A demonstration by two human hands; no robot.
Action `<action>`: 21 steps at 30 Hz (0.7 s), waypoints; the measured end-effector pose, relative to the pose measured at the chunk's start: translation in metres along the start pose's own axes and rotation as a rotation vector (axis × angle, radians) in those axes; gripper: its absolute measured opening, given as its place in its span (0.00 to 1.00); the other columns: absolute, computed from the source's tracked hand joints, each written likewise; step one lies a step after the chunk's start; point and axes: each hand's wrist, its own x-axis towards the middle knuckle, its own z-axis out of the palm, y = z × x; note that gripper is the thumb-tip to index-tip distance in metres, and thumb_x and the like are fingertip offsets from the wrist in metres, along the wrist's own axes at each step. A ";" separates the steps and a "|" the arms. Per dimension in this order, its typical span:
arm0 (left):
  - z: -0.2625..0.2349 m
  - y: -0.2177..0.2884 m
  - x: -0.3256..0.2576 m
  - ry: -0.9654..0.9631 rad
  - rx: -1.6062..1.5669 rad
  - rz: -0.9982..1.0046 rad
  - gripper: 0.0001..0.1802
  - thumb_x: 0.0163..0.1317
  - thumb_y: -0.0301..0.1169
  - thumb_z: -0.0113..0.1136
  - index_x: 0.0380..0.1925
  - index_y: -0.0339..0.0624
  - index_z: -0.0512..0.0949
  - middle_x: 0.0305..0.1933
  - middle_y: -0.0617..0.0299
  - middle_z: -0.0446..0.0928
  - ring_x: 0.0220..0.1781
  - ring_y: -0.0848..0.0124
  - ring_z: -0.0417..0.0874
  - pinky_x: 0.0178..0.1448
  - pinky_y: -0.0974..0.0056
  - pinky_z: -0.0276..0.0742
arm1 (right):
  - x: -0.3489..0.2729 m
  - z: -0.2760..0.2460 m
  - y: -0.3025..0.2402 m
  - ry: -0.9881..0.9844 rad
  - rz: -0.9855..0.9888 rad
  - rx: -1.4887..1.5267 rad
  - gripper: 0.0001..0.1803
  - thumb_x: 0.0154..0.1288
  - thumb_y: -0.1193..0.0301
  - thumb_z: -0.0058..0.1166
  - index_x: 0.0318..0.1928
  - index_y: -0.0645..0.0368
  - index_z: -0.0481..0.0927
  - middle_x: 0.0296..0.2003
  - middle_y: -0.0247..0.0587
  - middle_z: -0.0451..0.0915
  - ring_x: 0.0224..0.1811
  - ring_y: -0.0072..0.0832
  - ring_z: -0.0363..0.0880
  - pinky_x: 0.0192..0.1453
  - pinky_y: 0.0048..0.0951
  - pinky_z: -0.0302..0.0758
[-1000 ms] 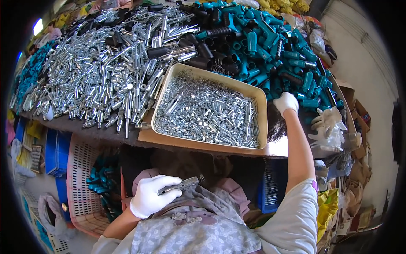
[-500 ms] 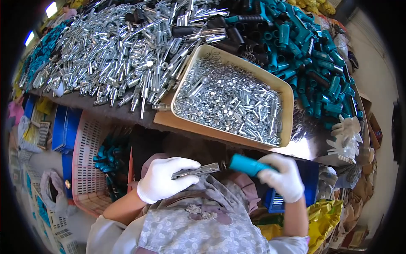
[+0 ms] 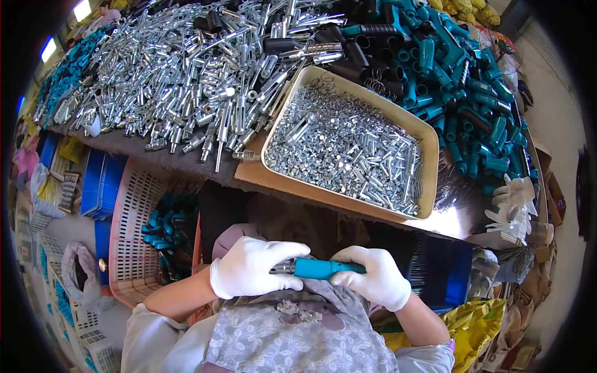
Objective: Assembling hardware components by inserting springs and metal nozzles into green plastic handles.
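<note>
Both hands wear white knitted gloves and meet over my lap, in front of a grey patterned apron. My left hand (image 3: 258,268) is closed around a silvery metal shaft (image 3: 283,267), most of it hidden by the glove. Over that shaft's right end sits a teal plastic sleeve (image 3: 320,268), lying level. My right hand (image 3: 371,273) grips the sleeve's right end between thumb and fingers. Beyond my hands, a cream tray (image 3: 348,198) on the bench holds many small metal pins, slugs and springs.
Loose metal shafts (image 3: 180,81) cover the bench's left and middle. Teal and black sleeves (image 3: 491,130) are heaped at the right. A pink basket (image 3: 134,236) with teal-handled pieces stands at lower left, a blue bin (image 3: 457,273) at right. White gloves (image 3: 513,208) lie on the bench's right edge.
My hands have come together. The teal sleeve moved left and now covers the metal shaft's end, which was bare before. My head view has shifted slightly.
</note>
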 end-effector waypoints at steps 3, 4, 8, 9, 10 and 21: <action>-0.002 0.007 0.001 -0.036 0.019 0.078 0.27 0.50 0.44 0.75 0.49 0.47 0.81 0.32 0.58 0.83 0.29 0.59 0.85 0.33 0.60 0.80 | 0.006 -0.006 -0.001 -0.157 0.245 0.259 0.18 0.61 0.66 0.67 0.48 0.64 0.83 0.28 0.39 0.83 0.24 0.21 0.79 0.33 0.25 0.77; -0.001 0.007 0.000 -0.041 0.032 0.106 0.28 0.48 0.45 0.76 0.48 0.45 0.81 0.32 0.57 0.83 0.29 0.59 0.86 0.32 0.61 0.80 | 0.008 -0.008 0.001 -0.230 0.301 0.371 0.18 0.61 0.67 0.67 0.48 0.64 0.84 0.27 0.37 0.82 0.24 0.19 0.78 0.32 0.23 0.76; 0.007 0.002 -0.003 -0.021 0.121 0.157 0.29 0.47 0.45 0.77 0.48 0.44 0.81 0.30 0.60 0.83 0.25 0.61 0.84 0.28 0.63 0.78 | 0.002 0.010 0.014 -0.049 -0.015 0.139 0.19 0.60 0.67 0.67 0.49 0.64 0.83 0.32 0.45 0.85 0.30 0.26 0.83 0.41 0.28 0.80; 0.008 0.000 -0.003 0.010 0.174 0.176 0.29 0.47 0.45 0.77 0.48 0.45 0.81 0.29 0.61 0.82 0.24 0.62 0.84 0.27 0.63 0.78 | 0.000 0.010 0.001 0.002 -0.014 0.015 0.20 0.59 0.67 0.67 0.49 0.64 0.83 0.35 0.49 0.86 0.34 0.30 0.85 0.47 0.30 0.80; 0.008 0.001 -0.003 0.010 0.175 0.178 0.29 0.47 0.45 0.77 0.48 0.45 0.81 0.29 0.61 0.82 0.24 0.62 0.84 0.27 0.63 0.78 | -0.001 0.009 0.002 0.004 -0.015 0.015 0.20 0.59 0.67 0.67 0.49 0.64 0.83 0.35 0.49 0.86 0.34 0.30 0.85 0.47 0.30 0.80; 0.016 0.013 0.013 -0.067 0.072 0.179 0.29 0.51 0.43 0.73 0.53 0.45 0.78 0.33 0.59 0.80 0.29 0.59 0.85 0.32 0.59 0.80 | 0.013 0.009 -0.007 -0.170 -0.010 0.278 0.27 0.63 0.66 0.63 0.60 0.67 0.76 0.39 0.47 0.85 0.38 0.26 0.83 0.46 0.28 0.79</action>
